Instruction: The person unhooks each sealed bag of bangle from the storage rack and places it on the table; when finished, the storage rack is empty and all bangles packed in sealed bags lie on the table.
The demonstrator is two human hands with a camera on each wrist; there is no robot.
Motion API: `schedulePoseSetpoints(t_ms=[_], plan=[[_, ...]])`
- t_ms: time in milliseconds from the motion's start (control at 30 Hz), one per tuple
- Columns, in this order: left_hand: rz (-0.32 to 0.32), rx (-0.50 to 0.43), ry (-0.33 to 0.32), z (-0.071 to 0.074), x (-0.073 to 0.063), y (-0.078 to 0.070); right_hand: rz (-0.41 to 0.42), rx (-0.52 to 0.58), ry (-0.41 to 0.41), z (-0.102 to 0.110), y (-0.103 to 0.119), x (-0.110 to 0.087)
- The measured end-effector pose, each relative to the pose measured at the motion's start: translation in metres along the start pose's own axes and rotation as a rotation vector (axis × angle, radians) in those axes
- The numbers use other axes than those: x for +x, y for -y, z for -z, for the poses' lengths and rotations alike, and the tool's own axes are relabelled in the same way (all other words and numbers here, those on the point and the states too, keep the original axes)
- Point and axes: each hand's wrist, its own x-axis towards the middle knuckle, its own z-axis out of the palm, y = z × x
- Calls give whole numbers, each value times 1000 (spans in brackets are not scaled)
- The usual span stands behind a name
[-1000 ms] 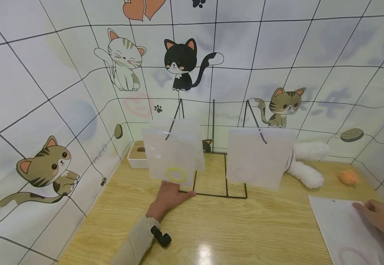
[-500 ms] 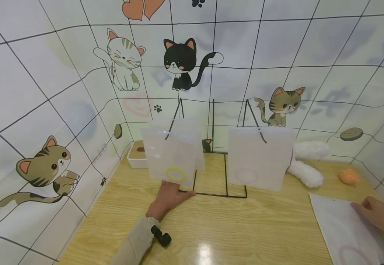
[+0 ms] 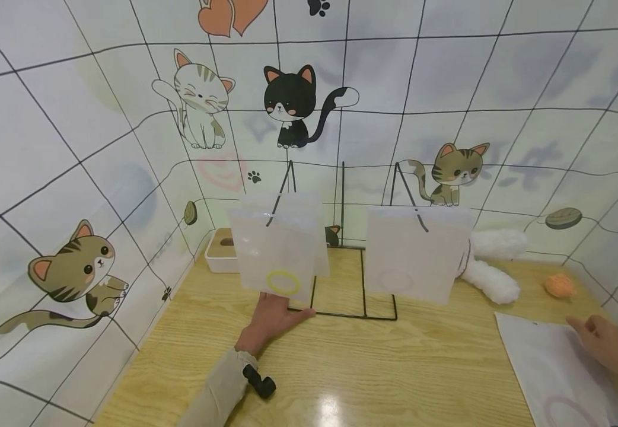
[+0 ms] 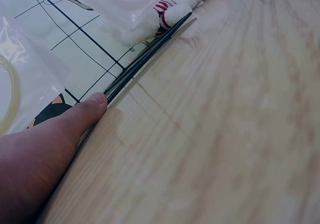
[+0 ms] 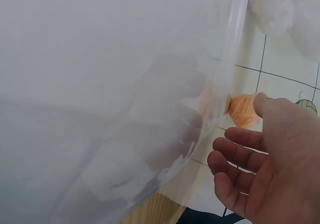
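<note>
A black wire rack stands on the table, with clear plastic bags hanging from its arms. My left hand rests on the rack's base at the front left, thumb stretched along the front bar. Its other fingers are hidden behind the left bag, which has a yellow ring mark. In the left wrist view the thumb touches the dark bar. At the far right my right hand is beside a translucent plastic bag with a pink ring. The right wrist view shows the fingers loosely bent, holding nothing, apart from that bag.
Another bag hangs from the rack's right arm. Behind it lies a fluffy white toy; an orange yarn ball sits further right. A white box with a wooden lid stands back left. Cat-patterned cloth walls surround the table.
My right hand has shifted slightly up at the translucent bag's edge, while that bag stays nearly in place. My left hand and the rack have not moved.
</note>
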Motion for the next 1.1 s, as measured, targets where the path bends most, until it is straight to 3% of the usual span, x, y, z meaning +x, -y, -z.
schedulePoseSetpoints(t_ms=[367,667,867,1100], plan=[[15,5,-1,-4,1,3,237,48,-143,19,24,-12],[-15,6,-23,-1,2,2,419,131,-258,29,79,-34],[-6,15,0,0,2,2,558,207,-311,36,115,-52],[-2,15,17,-3,3,4,641,343,-395,40,150,-72]])
